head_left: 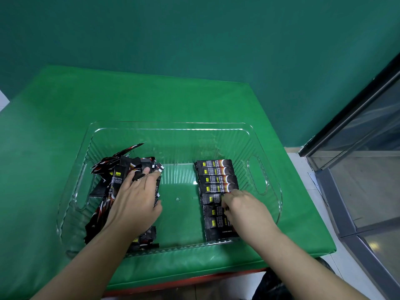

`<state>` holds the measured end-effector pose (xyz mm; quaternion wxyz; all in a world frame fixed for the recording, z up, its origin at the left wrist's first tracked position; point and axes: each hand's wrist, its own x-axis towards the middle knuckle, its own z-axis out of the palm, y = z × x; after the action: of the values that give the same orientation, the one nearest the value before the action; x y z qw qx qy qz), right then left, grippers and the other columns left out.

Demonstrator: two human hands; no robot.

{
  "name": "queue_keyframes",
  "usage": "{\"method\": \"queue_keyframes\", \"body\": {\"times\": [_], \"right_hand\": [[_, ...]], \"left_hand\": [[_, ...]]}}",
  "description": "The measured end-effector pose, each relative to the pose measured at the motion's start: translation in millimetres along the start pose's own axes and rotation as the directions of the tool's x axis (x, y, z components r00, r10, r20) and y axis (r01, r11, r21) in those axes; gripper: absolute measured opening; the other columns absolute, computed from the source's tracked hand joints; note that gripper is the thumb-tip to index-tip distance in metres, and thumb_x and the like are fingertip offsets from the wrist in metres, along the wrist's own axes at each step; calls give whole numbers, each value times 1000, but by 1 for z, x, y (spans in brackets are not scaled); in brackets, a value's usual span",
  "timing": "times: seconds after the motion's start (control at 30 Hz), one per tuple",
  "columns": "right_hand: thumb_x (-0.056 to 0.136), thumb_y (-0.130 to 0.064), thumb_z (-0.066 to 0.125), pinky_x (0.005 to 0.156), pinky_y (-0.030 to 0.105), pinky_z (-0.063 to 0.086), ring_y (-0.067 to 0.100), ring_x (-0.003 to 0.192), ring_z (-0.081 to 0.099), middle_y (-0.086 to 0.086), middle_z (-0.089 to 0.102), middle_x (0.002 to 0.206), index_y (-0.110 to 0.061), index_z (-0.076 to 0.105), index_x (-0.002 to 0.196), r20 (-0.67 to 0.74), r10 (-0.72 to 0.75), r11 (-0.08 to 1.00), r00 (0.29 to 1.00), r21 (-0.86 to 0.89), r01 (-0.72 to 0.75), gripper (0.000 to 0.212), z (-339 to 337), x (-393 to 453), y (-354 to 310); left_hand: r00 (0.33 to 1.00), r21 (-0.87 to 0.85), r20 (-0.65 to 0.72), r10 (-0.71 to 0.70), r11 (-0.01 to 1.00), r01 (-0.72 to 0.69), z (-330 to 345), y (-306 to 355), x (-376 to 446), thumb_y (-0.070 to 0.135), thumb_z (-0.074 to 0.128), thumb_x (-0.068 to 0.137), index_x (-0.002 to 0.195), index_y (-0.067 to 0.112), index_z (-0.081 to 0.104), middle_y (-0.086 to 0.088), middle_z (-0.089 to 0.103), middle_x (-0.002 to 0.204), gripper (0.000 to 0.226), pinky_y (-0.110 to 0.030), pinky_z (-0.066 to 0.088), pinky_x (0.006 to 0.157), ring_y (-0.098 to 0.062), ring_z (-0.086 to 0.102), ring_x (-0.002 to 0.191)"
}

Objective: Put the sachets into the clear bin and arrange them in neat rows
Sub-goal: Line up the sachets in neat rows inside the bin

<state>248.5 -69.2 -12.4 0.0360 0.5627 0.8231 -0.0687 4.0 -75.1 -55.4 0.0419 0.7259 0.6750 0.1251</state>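
Right hand rests on the row of sachets.

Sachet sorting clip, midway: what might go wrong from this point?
1. The right hand works on the neat row of black coffee sachets; a nudge may skew it.
2. The left hand presses the loose heap of black sachets banked against the clear plastic bin wall; some may slide out.

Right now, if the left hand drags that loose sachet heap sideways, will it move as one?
Probably not. The loose heap lies crisscrossed, so sachets would likely slide and fan out. Their glossy film looks slippery. The left hand rests flat on top, which may help.
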Motion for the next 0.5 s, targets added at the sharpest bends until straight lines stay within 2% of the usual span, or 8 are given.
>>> {"method": "queue_keyframes", "body": {"times": [0.17,0.3,0.4,0.5], "right_hand": [[82,5,58,63,23,33,18,92,55,3,60,105,-13,60,102,-21,25,1000,999,11,-25,27,5,7,1],[81,8,56,62,22,30,17,85,51,4,60,104,-12,61,102,-50,29,999,998,19,-28,29,8,8,-1],[82,8,54,63,21,30,16,83,48,4,60,104,-12,61,103,-54,42,999,998,18,-41,30,10,9,-2],[83,8,55,64,19,30,16,90,54,3,60,106,-13,62,104,-57,47,999,997,30,-45,31,11,9,-1]], "left_hand": [[1000,12,-9,5,1000,-5,0,0,0,25,61,84,143,8,35,-6,62,125,66,-36,4,117,-16,32,141],[1000,20,-4,11,1000,-11,1,-1,0,24,65,81,139,6,41,-8,65,119,66,-39,10,117,-18,40,136],[1000,26,3,10,1000,-10,0,-1,0,25,62,83,141,7,37,-7,64,122,66,-37,6,117,-17,36,138],[1000,24,-3,6,1000,-6,0,-1,0,25,63,83,141,7,38,-9,63,124,66,-36,4,116,-17,36,138]]}}
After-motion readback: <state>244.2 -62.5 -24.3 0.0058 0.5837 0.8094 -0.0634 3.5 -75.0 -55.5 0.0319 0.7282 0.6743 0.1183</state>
